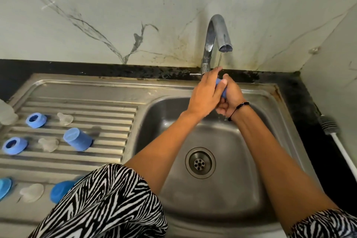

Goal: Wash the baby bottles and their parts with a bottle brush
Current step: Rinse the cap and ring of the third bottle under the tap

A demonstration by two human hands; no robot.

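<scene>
Both my hands meet under the tap (218, 33), above the back of the sink basin (251, 160). My left hand (205, 92) and my right hand (230, 95) clasp a small blue bottle part (222, 88), mostly hidden between them. A thin stream of water runs from the spout onto my fingers. The bottle brush (334, 131), grey head and white handle, lies on the dark counter to the right of the sink. On the drainboard at the left lie blue collar rings (35, 120), a blue cap (77, 139) and clear teats (65, 119).
A clear bottle (6, 114) stands at the drainboard's far left edge. More blue pieces (61, 191) and a clear teat (31, 192) sit near the front, partly behind my striped sleeve. The drain (200, 162) is open. A marble wall rises behind.
</scene>
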